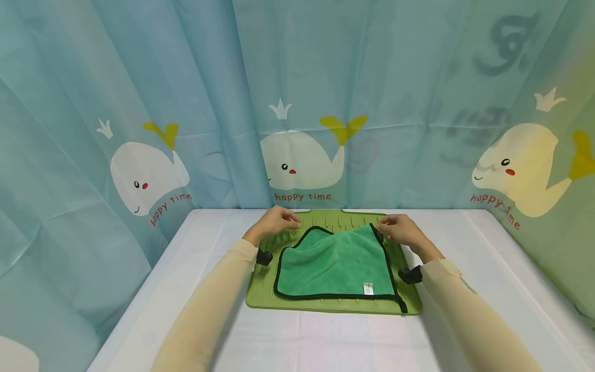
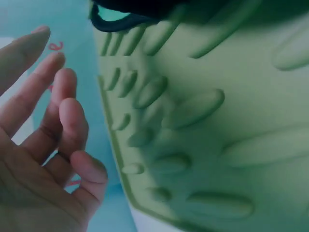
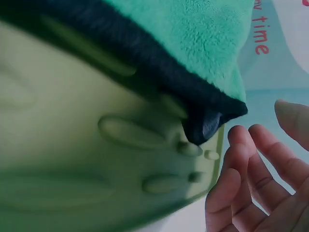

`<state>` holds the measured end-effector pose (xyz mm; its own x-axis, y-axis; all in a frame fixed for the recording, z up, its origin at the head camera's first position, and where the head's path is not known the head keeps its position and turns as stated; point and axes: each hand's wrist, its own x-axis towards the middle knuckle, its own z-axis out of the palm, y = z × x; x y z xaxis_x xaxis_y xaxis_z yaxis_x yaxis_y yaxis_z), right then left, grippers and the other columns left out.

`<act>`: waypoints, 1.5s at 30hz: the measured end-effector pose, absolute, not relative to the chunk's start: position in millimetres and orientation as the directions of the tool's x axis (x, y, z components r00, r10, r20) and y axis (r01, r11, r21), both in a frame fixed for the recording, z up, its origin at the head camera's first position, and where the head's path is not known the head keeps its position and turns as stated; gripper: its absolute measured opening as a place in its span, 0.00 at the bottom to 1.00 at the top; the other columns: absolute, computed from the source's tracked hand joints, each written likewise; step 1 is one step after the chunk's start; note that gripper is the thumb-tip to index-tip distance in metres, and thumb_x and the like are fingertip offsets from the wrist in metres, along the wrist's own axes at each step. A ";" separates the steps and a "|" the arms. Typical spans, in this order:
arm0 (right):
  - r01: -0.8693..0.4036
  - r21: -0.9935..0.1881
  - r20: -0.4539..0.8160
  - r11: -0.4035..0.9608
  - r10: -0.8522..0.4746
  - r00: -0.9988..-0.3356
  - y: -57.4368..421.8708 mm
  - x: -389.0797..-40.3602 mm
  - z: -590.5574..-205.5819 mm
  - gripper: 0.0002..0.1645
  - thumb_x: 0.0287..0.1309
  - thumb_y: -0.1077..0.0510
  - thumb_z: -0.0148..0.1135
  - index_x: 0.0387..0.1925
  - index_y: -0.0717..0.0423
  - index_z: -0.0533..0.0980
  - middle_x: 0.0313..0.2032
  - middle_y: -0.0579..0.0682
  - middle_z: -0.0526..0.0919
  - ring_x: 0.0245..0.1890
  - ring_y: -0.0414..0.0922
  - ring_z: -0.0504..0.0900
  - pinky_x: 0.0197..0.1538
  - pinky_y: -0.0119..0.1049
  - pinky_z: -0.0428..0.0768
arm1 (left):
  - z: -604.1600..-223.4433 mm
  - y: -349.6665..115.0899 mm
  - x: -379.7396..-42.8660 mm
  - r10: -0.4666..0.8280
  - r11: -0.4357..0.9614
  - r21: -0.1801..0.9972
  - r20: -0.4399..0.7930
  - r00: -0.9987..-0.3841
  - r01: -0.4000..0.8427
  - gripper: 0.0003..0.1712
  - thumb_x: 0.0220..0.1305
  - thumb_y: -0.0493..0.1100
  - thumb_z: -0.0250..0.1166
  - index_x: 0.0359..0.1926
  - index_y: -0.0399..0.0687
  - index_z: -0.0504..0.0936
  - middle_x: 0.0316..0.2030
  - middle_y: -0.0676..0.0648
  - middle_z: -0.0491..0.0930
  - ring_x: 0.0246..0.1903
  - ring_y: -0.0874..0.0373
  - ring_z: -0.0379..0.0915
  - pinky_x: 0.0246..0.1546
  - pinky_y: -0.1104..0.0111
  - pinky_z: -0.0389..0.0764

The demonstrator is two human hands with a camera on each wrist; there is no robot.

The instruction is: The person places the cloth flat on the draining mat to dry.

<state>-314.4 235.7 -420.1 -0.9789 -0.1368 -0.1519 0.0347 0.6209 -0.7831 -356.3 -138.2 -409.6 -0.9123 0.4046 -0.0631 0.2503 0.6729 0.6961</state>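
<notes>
A green towel [image 1: 334, 263] with black edging lies over a green ribbed mat [image 1: 261, 292], its far edge uneven and its far right corner raised. My left hand [image 1: 276, 222] hovers above the mat's far left part, fingers loosely bent and holding nothing. In the left wrist view, a bit of the towel's dark edge [image 2: 125, 21] shows beyond those fingertips. Beside the towel's far right corner is my right hand [image 1: 401, 229]. The right wrist view shows its relaxed fingers [image 3: 241, 145] apart from the corner, with a gap between thumb and fingers.
The mat rests on a white-covered table [image 1: 353, 341], near its back edge. A blue curtain [image 1: 400, 62] printed with whales hangs behind and along both sides. A white label [image 1: 368, 288] is at the towel's near edge, and a black strip [image 1: 402, 306] sticks out at the near right corner.
</notes>
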 end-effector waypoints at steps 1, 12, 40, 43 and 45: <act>0.038 -0.776 -0.154 0.629 -0.132 -0.979 234.2 -316.4 -421.2 0.21 0.77 0.52 0.53 0.57 0.65 0.76 0.46 0.59 0.82 0.32 0.46 0.78 0.34 0.40 0.76 | -411.5 -136.9 -357.6 0.398 0.675 0.699 -0.074 -0.915 0.237 0.14 0.69 0.48 0.69 0.50 0.48 0.90 0.49 0.44 0.85 0.45 0.51 0.78 0.43 0.61 0.79; 0.051 -0.764 -0.180 0.643 -0.137 -0.974 225.9 -332.3 -434.4 0.16 0.76 0.55 0.55 0.44 0.65 0.81 0.20 0.44 0.72 0.18 0.40 0.65 0.28 0.37 0.69 | -426.6 -123.0 -360.4 0.419 0.732 0.633 -0.127 -0.899 0.252 0.10 0.67 0.44 0.71 0.44 0.45 0.92 0.47 0.44 0.88 0.48 0.49 0.83 0.51 0.58 0.83; -0.035 -0.822 -0.086 0.568 -0.185 -0.979 249.3 -297.6 -396.8 0.15 0.75 0.53 0.55 0.47 0.63 0.77 0.38 0.51 0.79 0.31 0.46 0.78 0.40 0.42 0.78 | -406.1 -165.1 -358.8 0.266 0.603 0.786 -0.036 -0.963 0.137 0.09 0.69 0.45 0.67 0.41 0.44 0.89 0.59 0.41 0.81 0.58 0.46 0.76 0.56 0.54 0.78; -0.003 -0.822 -0.125 0.570 -0.186 -0.975 249.5 -298.5 -405.6 0.13 0.75 0.54 0.55 0.44 0.62 0.77 0.37 0.49 0.79 0.29 0.44 0.76 0.38 0.41 0.77 | -410.9 -167.8 -359.1 0.258 0.610 0.781 -0.036 -0.966 0.133 0.08 0.69 0.44 0.68 0.39 0.44 0.88 0.53 0.41 0.83 0.47 0.50 0.77 0.47 0.58 0.77; 0.019 -0.821 -0.158 0.570 -0.194 -0.968 248.5 -300.5 -412.3 0.13 0.75 0.55 0.54 0.42 0.63 0.77 0.33 0.48 0.77 0.27 0.43 0.74 0.36 0.40 0.74 | -416.1 -167.4 -359.8 0.260 0.630 0.763 -0.030 -0.965 0.146 0.09 0.69 0.44 0.67 0.37 0.43 0.88 0.48 0.42 0.84 0.37 0.53 0.72 0.39 0.62 0.73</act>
<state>-300.5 248.5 -412.3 -0.9681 -0.1945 -0.1578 0.0194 0.5702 -0.8213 -359.8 -167.4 -416.1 -0.9650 0.2605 -0.0301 0.1461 0.6296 0.7630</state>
